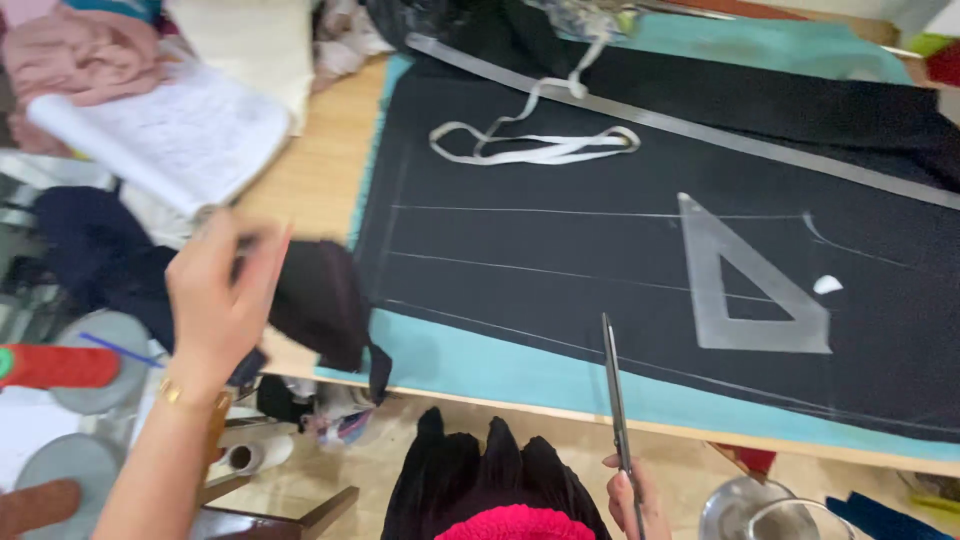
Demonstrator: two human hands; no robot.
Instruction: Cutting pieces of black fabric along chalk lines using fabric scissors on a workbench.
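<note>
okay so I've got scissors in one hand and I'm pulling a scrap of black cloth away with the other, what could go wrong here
1. The scissors in your right hand point blades-up over the black fabric; a slip could nick it across the chalk lines.
2. Your left hand is swinging the black scrap fast and blurred, which might drag the fabric edge and shift it.
3. The clear triangle ruler and white chalk piece lie loose and could slide.

left hand motion-blurred, fingers indistinct | dark cloth scrap it grips blurred, shape unclear | right hand cut off by bottom edge, only fingers show | scissors handles hidden below frame | metal bowl right of right hand cropped
</note>
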